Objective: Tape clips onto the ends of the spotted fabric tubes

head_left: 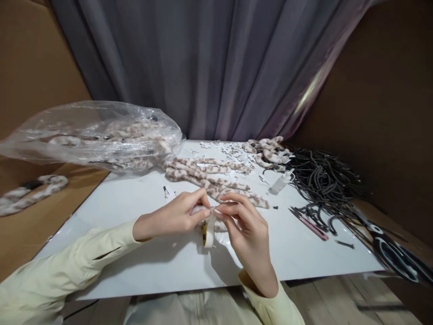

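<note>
Both hands meet above the middle front of the white table (135,266), thumbs and fingers pinched together. My left hand (184,214) is closed on a small pale piece, mostly hidden by its fingers. Opposite it, my right hand (245,225) pinches the upper end of white tape at the fingertips. Just below hangs or stands a roll of white tape (209,232) with a yellow inner core; I cannot tell if it touches the table. Several fluffy white-and-brown strips (213,180) lie right behind the hands, and part of another shows beneath them.
A clear plastic bag (135,135) of fluffy pieces lies back left. Fluffy loops (270,151) and scattered white scraps (233,151) lie behind. At right are black cords (324,176), a white squeeze bottle (281,183), pink-handled tweezers (309,223) and large black scissors (395,257).
</note>
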`<state>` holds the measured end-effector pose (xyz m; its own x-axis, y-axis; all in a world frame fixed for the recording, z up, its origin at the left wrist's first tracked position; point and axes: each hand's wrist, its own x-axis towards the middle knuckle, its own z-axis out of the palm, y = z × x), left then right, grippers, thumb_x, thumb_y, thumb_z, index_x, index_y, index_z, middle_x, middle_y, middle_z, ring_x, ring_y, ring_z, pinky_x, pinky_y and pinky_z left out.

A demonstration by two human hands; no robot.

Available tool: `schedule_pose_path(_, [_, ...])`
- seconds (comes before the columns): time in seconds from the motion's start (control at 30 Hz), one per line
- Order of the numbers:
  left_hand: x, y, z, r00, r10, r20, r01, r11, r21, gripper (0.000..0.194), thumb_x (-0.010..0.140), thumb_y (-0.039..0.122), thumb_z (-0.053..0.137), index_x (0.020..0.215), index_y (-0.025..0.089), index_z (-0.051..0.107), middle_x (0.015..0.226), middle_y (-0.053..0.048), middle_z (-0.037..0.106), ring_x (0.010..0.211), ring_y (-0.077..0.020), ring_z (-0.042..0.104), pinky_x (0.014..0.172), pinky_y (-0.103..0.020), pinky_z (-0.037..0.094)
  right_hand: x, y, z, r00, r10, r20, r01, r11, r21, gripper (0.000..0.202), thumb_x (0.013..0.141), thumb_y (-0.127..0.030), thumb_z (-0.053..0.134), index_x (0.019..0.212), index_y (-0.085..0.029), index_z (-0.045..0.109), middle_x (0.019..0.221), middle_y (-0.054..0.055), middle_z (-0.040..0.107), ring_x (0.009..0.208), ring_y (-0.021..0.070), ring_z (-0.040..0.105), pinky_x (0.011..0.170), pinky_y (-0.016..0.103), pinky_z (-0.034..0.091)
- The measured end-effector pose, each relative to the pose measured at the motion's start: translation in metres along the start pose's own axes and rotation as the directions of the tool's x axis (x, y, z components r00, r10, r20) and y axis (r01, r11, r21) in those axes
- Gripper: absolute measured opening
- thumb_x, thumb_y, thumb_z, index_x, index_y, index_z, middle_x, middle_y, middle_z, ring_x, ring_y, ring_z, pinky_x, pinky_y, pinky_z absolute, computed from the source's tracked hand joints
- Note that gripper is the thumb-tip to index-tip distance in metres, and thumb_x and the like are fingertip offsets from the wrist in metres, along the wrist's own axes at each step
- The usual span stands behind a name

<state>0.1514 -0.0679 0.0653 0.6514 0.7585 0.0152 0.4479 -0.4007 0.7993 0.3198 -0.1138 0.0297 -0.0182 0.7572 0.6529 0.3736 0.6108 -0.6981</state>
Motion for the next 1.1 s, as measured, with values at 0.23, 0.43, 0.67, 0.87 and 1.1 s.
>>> schedule_pose_path(0.23, [0.0012, 0.0007, 0.0004, 0.995, -0.088, 0.036, 0.094, 0.964, -0.25, 0.017, 0.086, 0.033, 0.047, 0.084, 0.016, 0.048, 0.067, 0.004, 0.047, 0.056, -0.0083, 0.04, 0.05, -0.02, 0.031, 0.0009, 0.001, 0.0021, 0.999, 0.006, 0.042, -0.006, 1.0, -0.016, 0.016, 0.081, -0.006, 0.052, 0.087, -0.019, 0.059, 0.104, 0.01, 0.058, 0.101, 0.0198, 0.059, 0.073, 0.028, 0.053])
schedule_pose_path(0.43, [0.0018, 0.0015, 0.0015, 0.989, -0.123, 0.083, 0.145, 0.918, -0.37, 0.014, 0.086, 0.031, 0.047, 0.083, 0.017, 0.046, 0.062, 0.005, 0.046, 0.052, -0.0074, 0.038, 0.047, -0.019, 0.028, 0.0011, 0.003, 0.0036, 0.999, 0.033, 0.0, -0.033, 0.999, -0.007, 0.021, 0.08, -0.005, 0.051, 0.091, -0.02, 0.061, 0.108, 0.009, 0.058, 0.101, 0.0196, 0.059, 0.073, 0.027, 0.054])
schedule_pose_path(0.67, [0.0021, 0.0017, 0.0015, 0.988, -0.116, 0.101, 0.142, 0.938, -0.315, 0.016, 0.088, 0.033, 0.045, 0.086, 0.017, 0.045, 0.06, 0.006, 0.046, 0.052, -0.0083, 0.039, 0.05, -0.02, 0.03, 0.0005, 0.0042, 0.0025, 0.999, 0.042, -0.034, -0.039, 0.997, 0.073, 0.022, 0.08, -0.002, 0.051, 0.078, -0.02, 0.063, 0.109, 0.008, 0.058, 0.09, 0.0182, 0.061, 0.073, 0.031, 0.053])
schedule_pose_path(0.87, [0.0016, -0.0011, 0.0019, 0.992, -0.103, 0.07, 0.116, 0.97, -0.215, 0.016, 0.088, 0.033, 0.043, 0.087, 0.017, 0.046, 0.065, 0.004, 0.049, 0.058, -0.0098, 0.044, 0.052, -0.021, 0.033, 0.0011, -0.0011, -0.0024, 1.0, -0.001, -0.026, 0.003, 0.998, 0.069, 0.019, 0.079, -0.005, 0.056, 0.069, -0.02, 0.063, 0.101, 0.007, 0.06, 0.084, 0.0175, 0.06, 0.07, 0.032, 0.049])
schedule_pose_path(1.1, [-0.0009, 0.0024, 0.0016, 0.995, -0.078, 0.061, 0.088, 0.981, -0.175, 0.013, 0.088, 0.031, 0.043, 0.088, 0.017, 0.046, 0.064, 0.005, 0.046, 0.055, -0.0091, 0.041, 0.051, -0.02, 0.033, 0.0052, 0.0017, -0.0025, 0.999, -0.002, 0.039, 0.0, 0.999, 0.042, 0.021, 0.077, -0.003, 0.057, 0.079, -0.021, 0.068, 0.082, 0.004, 0.062, 0.08, 0.0172, 0.058, 0.07, 0.031, 0.046])
